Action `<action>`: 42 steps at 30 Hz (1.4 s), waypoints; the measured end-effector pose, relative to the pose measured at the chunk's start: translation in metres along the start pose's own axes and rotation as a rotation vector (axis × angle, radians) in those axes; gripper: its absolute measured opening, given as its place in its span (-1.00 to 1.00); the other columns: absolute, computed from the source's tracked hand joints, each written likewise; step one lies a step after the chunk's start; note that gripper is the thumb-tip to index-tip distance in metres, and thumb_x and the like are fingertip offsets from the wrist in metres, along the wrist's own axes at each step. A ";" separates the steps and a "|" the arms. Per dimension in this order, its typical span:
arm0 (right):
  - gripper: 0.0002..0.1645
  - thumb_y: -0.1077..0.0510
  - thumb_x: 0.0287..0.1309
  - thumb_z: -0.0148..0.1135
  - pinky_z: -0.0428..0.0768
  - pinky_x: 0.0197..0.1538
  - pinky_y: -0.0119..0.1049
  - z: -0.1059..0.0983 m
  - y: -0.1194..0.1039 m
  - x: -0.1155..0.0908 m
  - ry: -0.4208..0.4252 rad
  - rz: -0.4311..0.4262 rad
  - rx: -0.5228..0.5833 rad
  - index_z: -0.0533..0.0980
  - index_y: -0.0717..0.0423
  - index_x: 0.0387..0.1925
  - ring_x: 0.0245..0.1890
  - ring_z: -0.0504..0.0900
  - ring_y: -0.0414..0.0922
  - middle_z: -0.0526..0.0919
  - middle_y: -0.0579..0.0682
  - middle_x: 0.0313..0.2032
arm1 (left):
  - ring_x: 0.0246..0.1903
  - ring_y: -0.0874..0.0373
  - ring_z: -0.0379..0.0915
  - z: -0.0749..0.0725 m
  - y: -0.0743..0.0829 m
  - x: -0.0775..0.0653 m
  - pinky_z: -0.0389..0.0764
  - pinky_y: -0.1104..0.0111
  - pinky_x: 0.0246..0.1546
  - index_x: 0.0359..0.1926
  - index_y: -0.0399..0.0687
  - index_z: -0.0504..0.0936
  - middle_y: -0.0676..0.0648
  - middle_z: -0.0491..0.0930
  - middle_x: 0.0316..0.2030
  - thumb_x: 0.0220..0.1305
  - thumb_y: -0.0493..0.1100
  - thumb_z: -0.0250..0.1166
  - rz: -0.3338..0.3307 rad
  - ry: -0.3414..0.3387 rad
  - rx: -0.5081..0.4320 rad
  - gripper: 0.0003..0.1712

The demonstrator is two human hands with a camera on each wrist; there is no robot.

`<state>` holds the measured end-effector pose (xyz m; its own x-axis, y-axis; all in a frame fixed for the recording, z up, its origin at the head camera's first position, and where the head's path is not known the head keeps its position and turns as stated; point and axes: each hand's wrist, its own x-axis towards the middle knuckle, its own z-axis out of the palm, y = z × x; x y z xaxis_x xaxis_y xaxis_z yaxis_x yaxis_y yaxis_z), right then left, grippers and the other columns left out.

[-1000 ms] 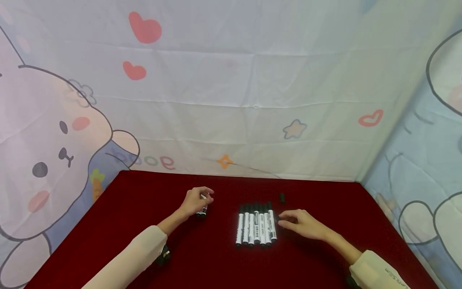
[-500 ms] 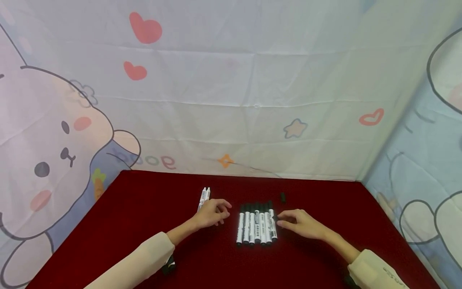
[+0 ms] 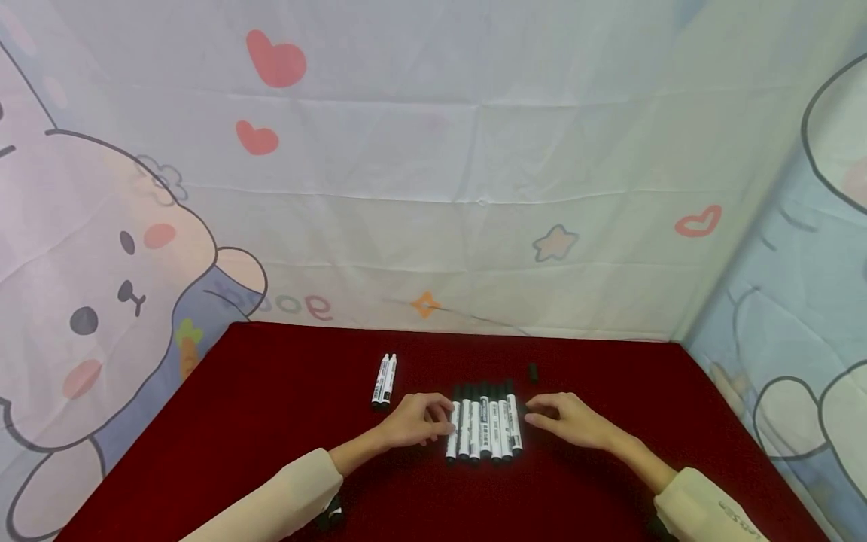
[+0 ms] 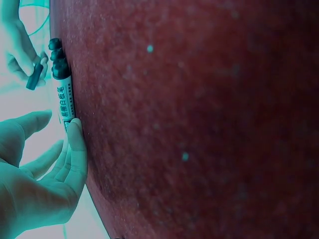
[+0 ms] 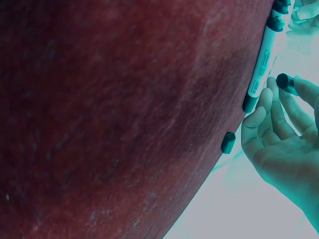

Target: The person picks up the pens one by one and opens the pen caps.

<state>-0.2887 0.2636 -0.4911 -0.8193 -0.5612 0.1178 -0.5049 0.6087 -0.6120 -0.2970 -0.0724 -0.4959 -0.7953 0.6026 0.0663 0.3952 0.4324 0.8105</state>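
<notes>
Several white whiteboard markers with black caps (image 3: 484, 433) lie side by side on the red cloth, mid-table in the head view. My left hand (image 3: 412, 421) is at the row's left side, its fingers extended; in the left wrist view a fingertip touches the nearest marker (image 4: 64, 97). Just right of the row, my right hand (image 3: 570, 421) pinches a small black marker cap (image 5: 286, 84) between thumb and fingers. Two uncapped white markers (image 3: 384, 382) with their white tips showing lie together farther back on the left.
A loose black cap (image 3: 533, 373) lies on the red cloth (image 3: 596, 384) behind my right hand. A dark object (image 3: 330, 515) is partly hidden beside the left sleeve. Patterned curtains (image 3: 474, 150) stand behind the table and at its sides.
My left hand has let go of the two uncapped markers and moved right and nearer to the left side of the row. The right hand has stayed almost still.
</notes>
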 end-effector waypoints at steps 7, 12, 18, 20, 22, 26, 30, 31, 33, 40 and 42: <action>-0.54 0.03 0.48 0.16 0.67 -0.06 -0.31 -0.005 0.012 0.001 0.028 0.002 -0.002 0.58 0.36 0.12 -0.06 0.72 0.01 0.74 0.21 0.00 | -0.52 -0.01 0.65 0.002 0.001 -0.001 0.62 0.44 -0.57 0.10 -0.45 0.58 -0.30 0.71 -0.28 0.28 -0.27 0.39 0.024 -0.016 -0.003 -0.57; -0.56 0.09 0.48 0.16 0.65 -0.19 -0.40 -0.011 0.021 0.004 0.059 0.019 0.035 0.56 0.41 0.11 -0.20 0.73 -0.11 0.76 0.19 -0.10 | -0.53 0.02 0.64 0.005 0.001 -0.001 0.60 0.46 -0.58 0.14 -0.42 0.56 -0.27 0.70 -0.26 0.27 -0.26 0.42 0.013 -0.024 0.006 -0.52; -0.56 0.14 0.48 0.16 0.67 -0.23 -0.40 -0.017 0.033 0.008 0.101 0.083 0.090 0.53 0.46 0.13 -0.26 0.73 -0.11 0.76 0.21 -0.15 | -0.53 0.10 0.61 0.008 0.000 -0.001 0.54 0.51 -0.61 0.15 -0.36 0.56 -0.23 0.69 -0.26 0.25 -0.23 0.45 0.006 -0.018 0.031 -0.50; -0.54 0.13 0.48 0.16 0.67 -0.22 -0.35 -0.018 0.037 0.009 0.127 0.129 0.101 0.52 0.46 0.15 -0.28 0.72 -0.12 0.77 0.20 -0.17 | -0.54 0.16 0.59 0.009 0.000 -0.001 0.53 0.51 -0.62 0.16 -0.35 0.57 -0.22 0.69 -0.26 0.24 -0.22 0.46 0.003 -0.017 0.033 -0.49; -0.50 0.09 0.48 0.16 0.67 -0.21 -0.32 -0.018 0.040 0.011 0.157 0.181 0.104 0.50 0.46 0.18 -0.30 0.70 -0.14 0.77 0.19 -0.16 | -0.55 0.22 0.54 0.009 -0.001 0.000 0.52 0.51 -0.62 0.16 -0.34 0.57 -0.20 0.68 -0.26 0.24 -0.21 0.46 0.002 -0.015 0.039 -0.49; -0.42 0.00 0.49 0.15 0.61 -0.23 -0.32 -0.019 0.046 0.016 0.212 0.276 0.104 0.47 0.44 0.23 -0.33 0.66 -0.19 0.77 0.19 -0.13 | -0.57 0.31 0.48 0.008 0.000 -0.001 0.51 0.52 -0.63 0.15 -0.33 0.57 -0.19 0.68 -0.26 0.24 -0.21 0.47 0.000 -0.011 0.050 -0.49; -0.42 -0.02 0.51 0.12 0.56 -0.32 -0.37 -0.021 0.052 0.019 0.244 0.320 0.134 0.47 0.42 0.23 -0.36 0.62 -0.21 0.76 0.23 -0.11 | -0.57 0.35 0.46 0.011 0.001 0.001 0.51 0.53 -0.62 0.15 -0.31 0.57 -0.18 0.68 -0.26 0.24 -0.21 0.47 -0.007 -0.013 0.053 -0.49; -0.43 -0.01 0.51 0.12 0.56 -0.34 -0.38 -0.021 0.054 0.020 0.252 0.331 0.145 0.48 0.42 0.23 -0.37 0.61 -0.20 0.76 0.24 -0.12 | -0.57 0.35 0.46 0.012 0.002 0.002 0.50 0.53 -0.62 0.15 -0.31 0.56 -0.18 0.68 -0.26 0.23 -0.21 0.47 -0.010 -0.015 0.051 -0.49; -0.44 0.01 0.51 0.12 0.55 -0.38 -0.38 -0.020 0.056 0.021 0.264 0.342 0.160 0.47 0.44 0.22 -0.39 0.61 -0.20 0.76 0.26 -0.12 | -0.58 0.35 0.45 0.012 0.003 0.003 0.50 0.53 -0.62 0.15 -0.30 0.56 -0.18 0.68 -0.27 0.23 -0.21 0.47 -0.013 -0.018 0.045 -0.49; -0.43 0.09 0.50 0.12 0.55 -0.46 -0.39 -0.016 0.051 0.035 0.320 0.418 0.193 0.42 0.55 0.23 -0.46 0.63 -0.24 0.76 0.32 -0.16 | -0.61 0.33 0.43 0.010 0.004 0.001 0.48 0.53 -0.63 0.14 -0.29 0.55 -0.15 0.66 -0.29 0.22 -0.22 0.48 -0.033 -0.018 0.041 -0.49; -0.43 0.09 0.48 0.14 0.55 -0.48 -0.40 -0.016 0.049 0.039 0.325 0.441 0.196 0.43 0.56 0.22 -0.48 0.63 -0.25 0.77 0.30 -0.18 | -0.60 0.32 0.43 0.010 0.004 0.001 0.49 0.53 -0.62 0.14 -0.29 0.55 -0.15 0.66 -0.29 0.22 -0.23 0.48 -0.031 -0.017 0.036 -0.49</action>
<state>-0.3494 0.2805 -0.5043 -0.9977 -0.0584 0.0341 -0.0628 0.6136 -0.7871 -0.2917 -0.0635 -0.4980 -0.7997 0.5996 0.0309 0.3867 0.4749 0.7905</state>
